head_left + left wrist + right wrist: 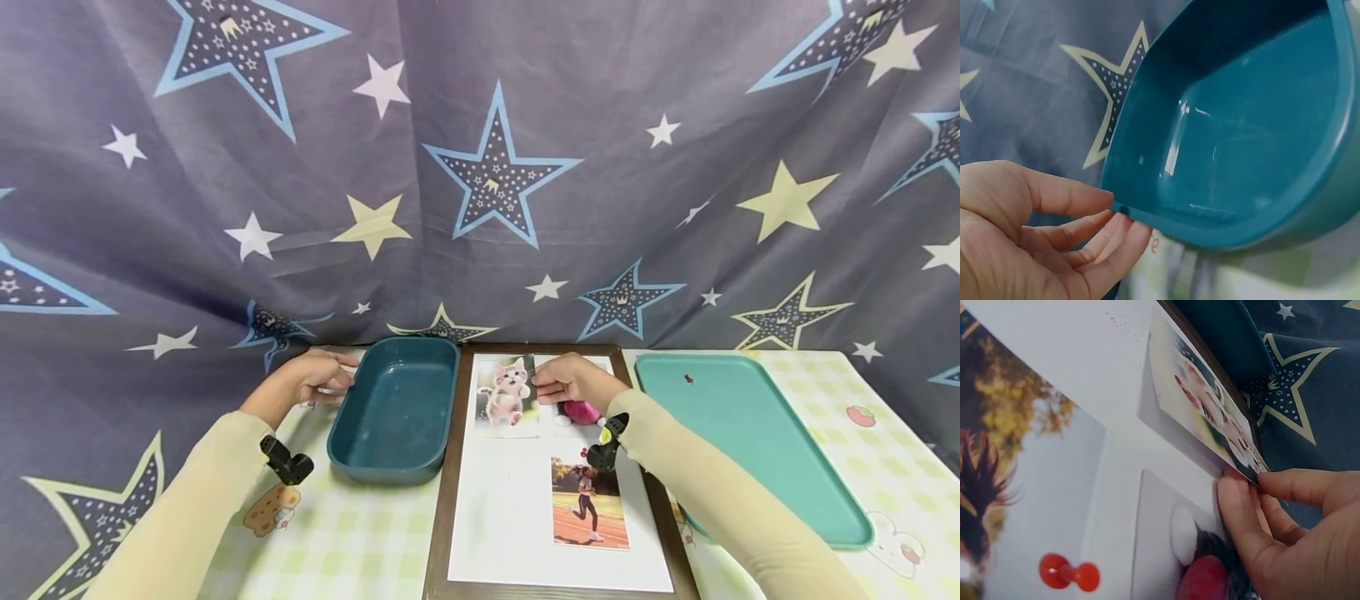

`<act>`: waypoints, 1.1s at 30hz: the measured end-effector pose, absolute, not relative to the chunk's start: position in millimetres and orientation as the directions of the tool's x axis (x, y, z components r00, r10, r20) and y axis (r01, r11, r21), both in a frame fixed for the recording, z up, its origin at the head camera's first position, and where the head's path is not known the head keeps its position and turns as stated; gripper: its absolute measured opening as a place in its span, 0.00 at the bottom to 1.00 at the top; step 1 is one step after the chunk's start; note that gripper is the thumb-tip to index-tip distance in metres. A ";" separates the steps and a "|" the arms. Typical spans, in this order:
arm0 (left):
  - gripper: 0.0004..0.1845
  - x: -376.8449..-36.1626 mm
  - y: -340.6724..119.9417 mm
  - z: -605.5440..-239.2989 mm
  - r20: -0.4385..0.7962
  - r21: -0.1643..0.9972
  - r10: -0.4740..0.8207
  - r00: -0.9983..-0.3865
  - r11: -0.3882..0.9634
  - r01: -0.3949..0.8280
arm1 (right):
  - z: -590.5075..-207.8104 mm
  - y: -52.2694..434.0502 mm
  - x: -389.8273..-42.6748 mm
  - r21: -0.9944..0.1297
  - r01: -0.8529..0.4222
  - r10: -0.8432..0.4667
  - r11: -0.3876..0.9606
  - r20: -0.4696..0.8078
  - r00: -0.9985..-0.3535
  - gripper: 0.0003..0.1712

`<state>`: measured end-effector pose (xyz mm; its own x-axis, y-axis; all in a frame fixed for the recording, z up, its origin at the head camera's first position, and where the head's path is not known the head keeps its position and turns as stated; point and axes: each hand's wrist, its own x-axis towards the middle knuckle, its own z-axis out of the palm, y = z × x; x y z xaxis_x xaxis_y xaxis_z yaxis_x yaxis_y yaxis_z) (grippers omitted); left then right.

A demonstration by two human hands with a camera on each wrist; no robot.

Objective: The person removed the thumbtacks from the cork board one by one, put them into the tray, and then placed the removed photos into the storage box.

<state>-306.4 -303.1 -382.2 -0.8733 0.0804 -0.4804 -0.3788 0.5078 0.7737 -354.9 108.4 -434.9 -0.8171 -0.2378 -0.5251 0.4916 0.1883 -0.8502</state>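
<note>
Our left hand (318,379) sits at the far left corner of the dark teal tub (397,408), thumb on the rim and fingers (1107,240) loosely curled under the lip: a light pinch on the tub's edge. The tub stands on the bench (352,533), just left of the brown-framed board (453,467), touching or nearly touching its frame.

Our right hand (570,382) is over the top of the board. Thumb and forefinger pinch the right edge of the kitten photo (506,396); the right wrist view shows that edge lifted off the white sheet, the rest lying flat. The kitten photo lies in the board's upper left.

Just beside it, under our right hand, lies a second photo (1179,550) with a pink and dark shape, partly hidden. A red pushpin (1069,573) lies on the white sheet near it. Lower on the board sits a runner photo (590,502).

Right of the board, a light teal tray (757,442) rests on the bench with one small pin (687,380) near its far end. A star-print cloth (480,167) hangs behind.
</note>
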 end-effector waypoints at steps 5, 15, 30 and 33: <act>0.38 -309.2 -307.1 -389.0 -0.495 0.771 0.091 -0.864 0.505 -0.388 | -436.3 113.7 -358.5 -0.846 0.508 -0.290 0.160 -0.533 -0.795 0.06; 0.37 -313.7 -313.9 -396.5 -0.523 0.785 0.076 -0.849 0.431 -0.444 | -435.3 117.5 -362.4 -0.831 0.537 -0.364 0.141 -0.549 -0.753 0.12; 0.39 -319.3 -318.3 -392.2 -0.569 0.774 0.122 -0.813 0.413 -0.479 | -430.1 131.1 -365.2 -0.831 0.552 -0.406 0.069 -0.529 -0.746 0.33; 0.39 -320.0 -318.6 -392.4 -0.569 0.774 0.129 -0.813 0.418 -0.476 | -429.0 135.0 -366.5 -0.824 0.565 -0.420 0.027 -0.522 -0.742 0.34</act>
